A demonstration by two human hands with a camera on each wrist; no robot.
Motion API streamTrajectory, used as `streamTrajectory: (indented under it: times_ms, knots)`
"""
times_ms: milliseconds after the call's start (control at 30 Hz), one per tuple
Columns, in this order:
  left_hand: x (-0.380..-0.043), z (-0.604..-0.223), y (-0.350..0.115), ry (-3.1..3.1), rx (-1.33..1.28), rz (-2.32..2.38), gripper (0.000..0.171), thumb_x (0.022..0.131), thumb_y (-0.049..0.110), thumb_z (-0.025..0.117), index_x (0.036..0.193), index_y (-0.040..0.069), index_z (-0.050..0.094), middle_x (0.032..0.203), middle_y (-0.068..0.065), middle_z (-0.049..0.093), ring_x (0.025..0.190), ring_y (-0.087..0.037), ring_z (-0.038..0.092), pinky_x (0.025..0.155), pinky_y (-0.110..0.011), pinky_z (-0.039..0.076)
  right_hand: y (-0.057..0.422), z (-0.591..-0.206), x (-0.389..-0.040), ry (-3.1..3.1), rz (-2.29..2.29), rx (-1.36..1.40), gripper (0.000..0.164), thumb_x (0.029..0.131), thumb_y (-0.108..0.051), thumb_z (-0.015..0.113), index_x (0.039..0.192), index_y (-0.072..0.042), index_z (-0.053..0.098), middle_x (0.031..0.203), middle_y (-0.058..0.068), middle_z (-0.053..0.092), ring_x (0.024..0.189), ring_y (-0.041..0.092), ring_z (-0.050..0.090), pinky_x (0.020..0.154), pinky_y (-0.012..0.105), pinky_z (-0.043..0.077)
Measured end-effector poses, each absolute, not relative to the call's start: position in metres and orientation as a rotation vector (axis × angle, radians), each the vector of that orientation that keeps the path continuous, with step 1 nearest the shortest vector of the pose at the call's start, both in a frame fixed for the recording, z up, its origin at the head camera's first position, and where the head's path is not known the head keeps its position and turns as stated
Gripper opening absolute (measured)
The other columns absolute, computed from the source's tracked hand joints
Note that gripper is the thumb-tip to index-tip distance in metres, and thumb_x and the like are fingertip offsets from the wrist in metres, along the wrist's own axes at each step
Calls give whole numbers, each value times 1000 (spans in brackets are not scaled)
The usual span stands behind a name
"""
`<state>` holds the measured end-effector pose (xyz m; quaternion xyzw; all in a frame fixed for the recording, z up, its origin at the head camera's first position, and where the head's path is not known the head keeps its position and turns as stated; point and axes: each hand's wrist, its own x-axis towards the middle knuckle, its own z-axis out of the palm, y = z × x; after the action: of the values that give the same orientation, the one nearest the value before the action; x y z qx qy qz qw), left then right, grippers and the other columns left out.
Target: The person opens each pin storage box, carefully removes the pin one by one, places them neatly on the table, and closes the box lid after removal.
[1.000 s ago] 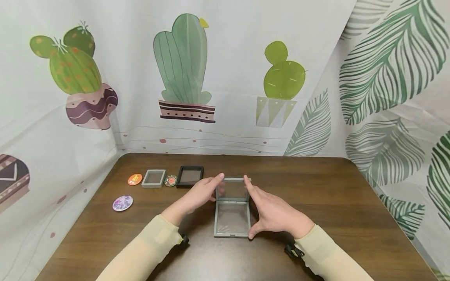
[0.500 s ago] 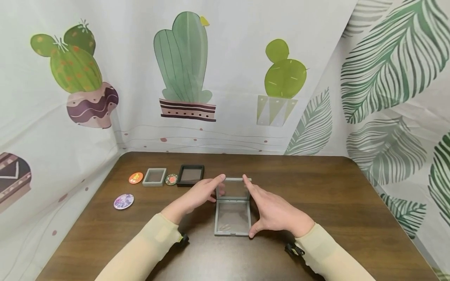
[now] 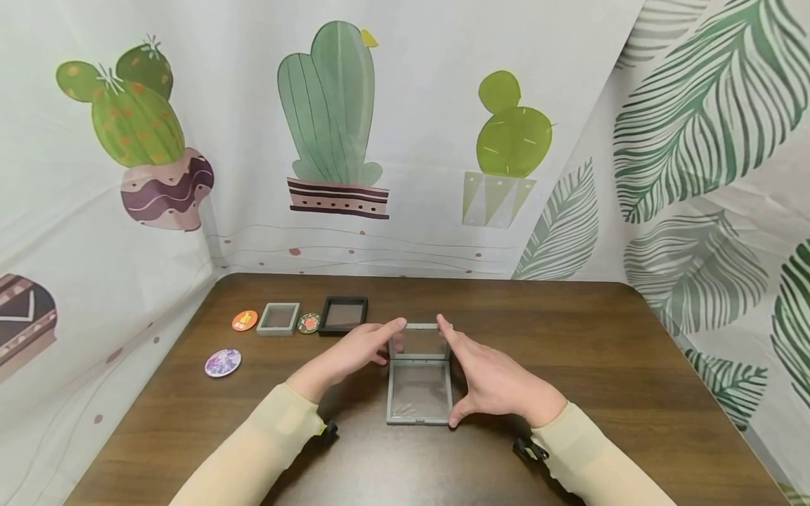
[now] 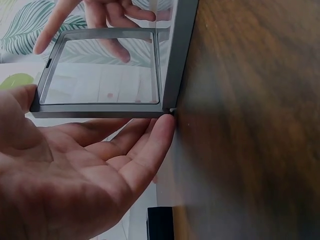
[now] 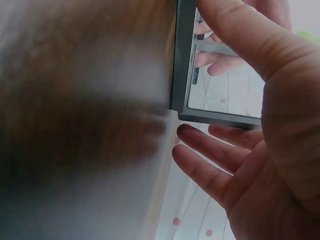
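Note:
A grey hinged display frame with clear film panes stands in front of me, its base [image 3: 389,397] on the table and its lid [image 3: 422,326] raised. My left hand [image 3: 348,357] pinches the lid's left side: in the left wrist view the thumb [image 4: 25,96] sits on the upper corner, with the fingers [image 4: 150,152] behind, one fingertip by the hinge. On the other side, my right hand [image 3: 496,385] spans the frame, thumb at the base's near right corner and index fingertip at the lid's top right. Its other fingers [image 5: 205,175] spread loosely behind the lid in the right wrist view.
At the back left lie a smaller grey frame [image 3: 260,320], a black frame [image 3: 324,320], an orange round badge [image 3: 244,321] and a dark patterned badge [image 3: 309,323]. Nearer, a purple round badge [image 3: 223,363] rests on the wooden table [image 3: 569,337]. A printed curtain [image 3: 424,126] hangs behind.
The lid's top edge sits slightly lower, and the left hand has shifted a little with it. The right hand and the base look the same.

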<state>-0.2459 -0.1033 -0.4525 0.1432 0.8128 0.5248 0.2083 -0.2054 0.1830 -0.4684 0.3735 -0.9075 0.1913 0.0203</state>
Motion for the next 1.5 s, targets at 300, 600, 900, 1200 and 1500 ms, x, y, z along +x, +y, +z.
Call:
streamTrajectory:
  times_ms: [300,600,900,1200,1500]
  knots:
    - [-246,-449,-110,2286,450,1360,72,90,74,47,115,9,67,121,-4,63,112,-20,56,91,-39,48,182,-466,-205,-2812,581,1158,154,49,-71,83,157,-19,-15,161,4,16,137,17,33,104,39,38]
    - [-246,-449,-115,2303,427,1257,72,83,73,57,126,15,62,126,2,60,99,-22,63,97,-48,43,182,-464,-206,-2787,601,1189,155,50,-68,85,156,-18,-16,158,8,27,136,19,36,103,44,39]
    - [-248,-450,-120,2323,566,1184,61,85,69,60,124,22,65,119,6,64,97,-18,64,92,-43,46,182,-463,-206,-2744,581,1208,155,48,-65,87,157,-18,-12,150,7,42,131,16,42,102,44,40]
    - [-245,-449,-120,2424,708,1046,72,85,70,58,133,15,61,127,8,61,113,-9,56,94,-39,46,185,-462,-205,-2747,580,1200,148,51,-72,82,158,-22,-7,154,0,35,133,15,39,102,45,40]
    - [-242,-448,-119,2491,815,924,80,82,71,62,136,13,57,132,5,59,117,-8,53,97,-36,44,187,-461,-204,-2757,529,1220,122,70,-78,68,159,-29,0,154,-6,32,137,13,32,105,44,37]
